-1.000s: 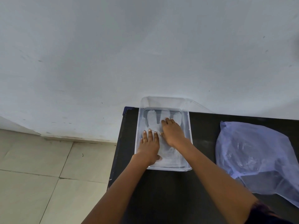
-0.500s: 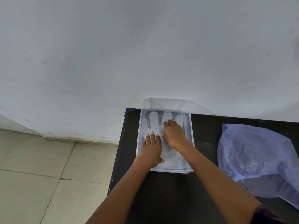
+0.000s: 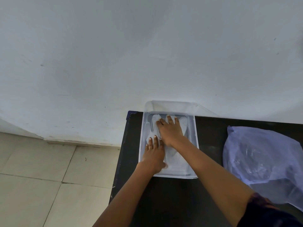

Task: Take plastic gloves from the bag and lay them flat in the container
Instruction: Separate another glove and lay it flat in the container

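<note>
A clear plastic container sits at the far left corner of a black table, against the wall. Thin translucent plastic gloves lie flat inside it, finger shapes pointing toward the wall. My left hand presses flat on the glove near the container's left side, fingers straight. Farther in, my right hand lies flat on the glove's finger part with fingers spread. A crumpled bluish translucent bag rests on the table to the right, apart from both hands.
The black table ends just left of the container, with a drop to a tiled floor. A white wall stands directly behind the container. A clear lid or second tray leans behind the container.
My right hand has slid farther toward the wall over the glove's fingers. My left hand has stayed pressed on the glove at nearly the same spot.
</note>
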